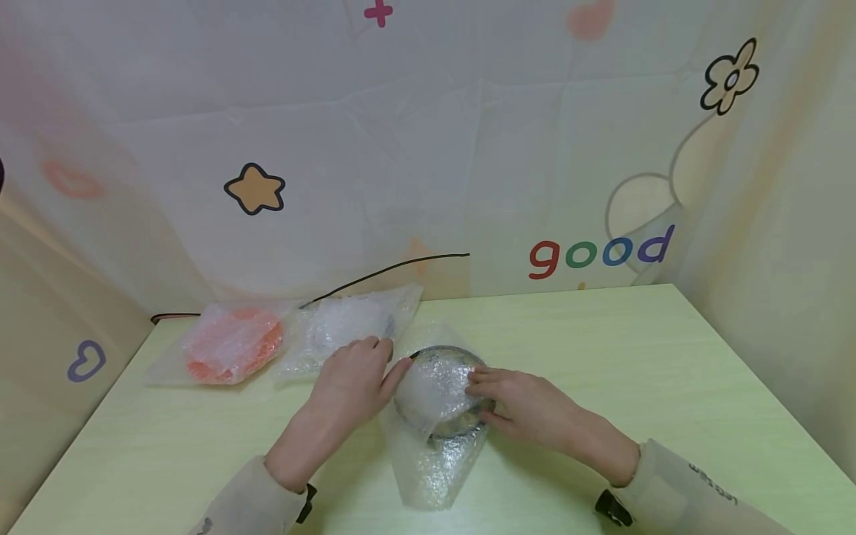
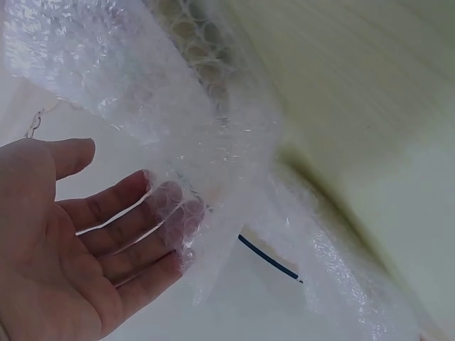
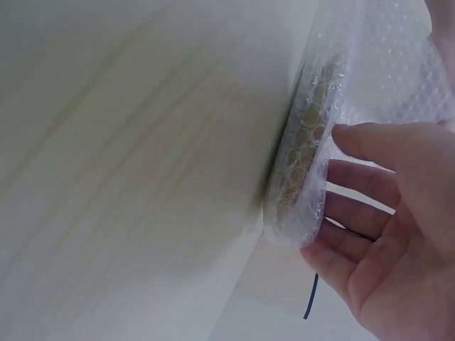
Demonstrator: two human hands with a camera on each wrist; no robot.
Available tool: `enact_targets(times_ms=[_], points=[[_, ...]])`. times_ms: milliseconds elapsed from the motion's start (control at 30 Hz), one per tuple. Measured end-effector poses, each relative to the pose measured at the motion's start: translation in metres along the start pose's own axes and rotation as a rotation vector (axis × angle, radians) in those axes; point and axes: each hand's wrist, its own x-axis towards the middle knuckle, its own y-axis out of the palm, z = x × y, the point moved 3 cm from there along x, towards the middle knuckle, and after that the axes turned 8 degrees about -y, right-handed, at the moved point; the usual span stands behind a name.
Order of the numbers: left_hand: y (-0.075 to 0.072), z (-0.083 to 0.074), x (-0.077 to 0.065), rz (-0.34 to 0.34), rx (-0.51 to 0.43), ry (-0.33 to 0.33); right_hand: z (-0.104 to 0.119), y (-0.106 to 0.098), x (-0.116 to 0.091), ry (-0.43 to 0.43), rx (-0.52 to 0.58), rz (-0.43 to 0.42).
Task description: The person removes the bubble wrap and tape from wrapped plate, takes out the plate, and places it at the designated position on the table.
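A round, flat item with a dark rim [image 1: 461, 426] lies on the table, partly covered by bubble wrap [image 1: 435, 468]; the wrap blurs what it is. My left hand [image 1: 357, 379] is at its left, fingers stretched out. In the left wrist view, the fingertips of this left hand [image 2: 92, 234] lie behind a loose, see-through edge of the wrap [image 2: 220, 163]. From the right, my right hand [image 1: 528, 401] touches the wrapped item. In the right wrist view, the thumb and fingertips of the right hand [image 3: 384, 213] rest along the wrapped side [image 3: 306, 142].
A bubble-wrapped orange item [image 1: 237, 345] lies at the back left of the table [image 1: 635, 357]. Beside it is a second wrapped package [image 1: 348, 323] with pale contents. A dark cord [image 1: 388, 267] runs behind them along the printed curtain [image 1: 401, 163].
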Motion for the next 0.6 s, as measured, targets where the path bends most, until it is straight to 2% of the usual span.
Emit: enact_targets(times_ms=[267, 433, 600], points=[[-0.007, 0.002, 0.000, 0.110, -0.056, -0.087, 0.001, 0.001, 0.000, 0.006, 0.009, 0.002], [-0.011, 0.004, -0.002, 0.145, -0.067, -0.083, 0.003, 0.000, 0.000, 0.022, 0.005, 0.006], [-0.014, 0.006, -0.005, 0.216, -0.077, -0.061, 0.003, -0.001, -0.001, 0.031, -0.010, 0.008]])
